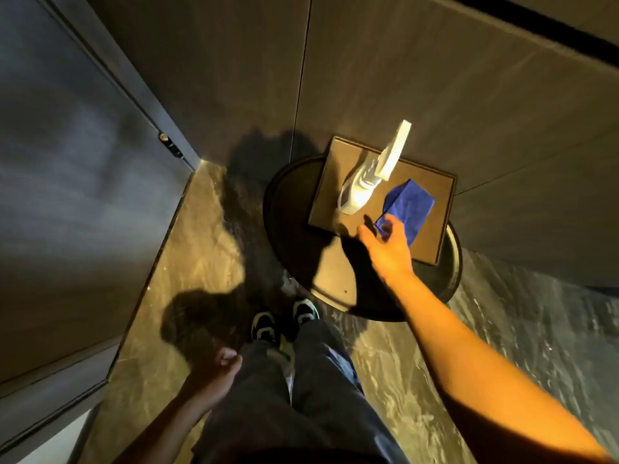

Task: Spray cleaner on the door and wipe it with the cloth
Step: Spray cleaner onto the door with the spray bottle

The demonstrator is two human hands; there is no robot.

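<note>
A white spray bottle (370, 175) stands upright on a brown square tray (432, 226) that rests on a round dark table (294, 236). A folded blue cloth (410, 205) lies on the tray to the bottle's right. My right hand (388, 246) reaches over the tray's near edge, fingers apart, its fingertips at the cloth's near corner; I cannot tell whether they touch it. My left hand (221, 366) hangs curled beside my left leg, holding nothing. A dark grey door (67, 195) fills the left side.
Brown wood-grain wall panels (435, 78) rise right behind the table. The floor (187, 256) is glossy marble. My legs and black-and-white shoes (284, 321) stand just in front of the table. A small latch (167, 142) sits on the door's edge.
</note>
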